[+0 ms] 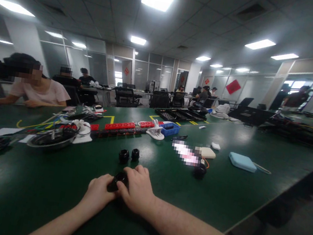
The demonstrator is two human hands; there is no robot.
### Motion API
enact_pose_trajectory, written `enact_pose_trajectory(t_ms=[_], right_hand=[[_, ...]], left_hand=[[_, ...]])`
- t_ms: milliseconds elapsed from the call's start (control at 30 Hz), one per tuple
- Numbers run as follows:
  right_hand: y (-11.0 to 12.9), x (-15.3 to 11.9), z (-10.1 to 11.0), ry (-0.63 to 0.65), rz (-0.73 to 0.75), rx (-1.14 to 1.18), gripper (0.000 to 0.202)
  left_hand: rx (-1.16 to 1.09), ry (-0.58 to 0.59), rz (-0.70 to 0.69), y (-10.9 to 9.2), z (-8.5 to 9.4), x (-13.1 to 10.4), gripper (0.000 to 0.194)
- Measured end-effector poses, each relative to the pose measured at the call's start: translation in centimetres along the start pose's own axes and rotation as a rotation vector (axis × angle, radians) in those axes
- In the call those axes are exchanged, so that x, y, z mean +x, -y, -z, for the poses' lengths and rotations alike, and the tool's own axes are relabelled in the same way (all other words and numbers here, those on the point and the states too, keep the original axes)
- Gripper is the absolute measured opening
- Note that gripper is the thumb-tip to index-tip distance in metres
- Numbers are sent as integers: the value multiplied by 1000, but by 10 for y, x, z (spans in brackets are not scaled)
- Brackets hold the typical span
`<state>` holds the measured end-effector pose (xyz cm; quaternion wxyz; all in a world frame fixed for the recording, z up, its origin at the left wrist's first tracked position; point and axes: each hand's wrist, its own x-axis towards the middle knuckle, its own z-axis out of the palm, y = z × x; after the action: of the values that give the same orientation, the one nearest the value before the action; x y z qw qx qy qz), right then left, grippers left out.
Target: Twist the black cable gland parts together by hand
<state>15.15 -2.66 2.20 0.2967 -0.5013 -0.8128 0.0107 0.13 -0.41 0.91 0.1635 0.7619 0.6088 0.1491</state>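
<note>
Both of my hands meet around a dark, rounded black part (120, 179) low in the middle of the view. My left hand (100, 192) grips it from the left side. Wrapped over its right side is my right hand (138, 189), the thumb lying across its front. The lower portion of the part is hidden by my fingers. Just beyond my hands, two black ribbed fittings stand side by side on the green table, a larger one (124, 156) and a smaller one (135, 154).
Beyond are red and black strips (120, 125), a blue bin (170, 129) and a metal bowl (52, 138) with cables. A light blue case (242, 162) and a cream box (206, 153) lie right. A person (39, 90) sits at the left.
</note>
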Motion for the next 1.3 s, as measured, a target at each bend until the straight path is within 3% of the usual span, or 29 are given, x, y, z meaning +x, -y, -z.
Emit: enact_pose_trajectory(t_ms=[800,1300], right_hand=[[4,5,-3,17,15,-4,31],[3,6,-4,44,-11,-18,28]], left_hand=[[36,20,-30,-2,0,0,13],[-37,35,-47,-2,4,-5,24]])
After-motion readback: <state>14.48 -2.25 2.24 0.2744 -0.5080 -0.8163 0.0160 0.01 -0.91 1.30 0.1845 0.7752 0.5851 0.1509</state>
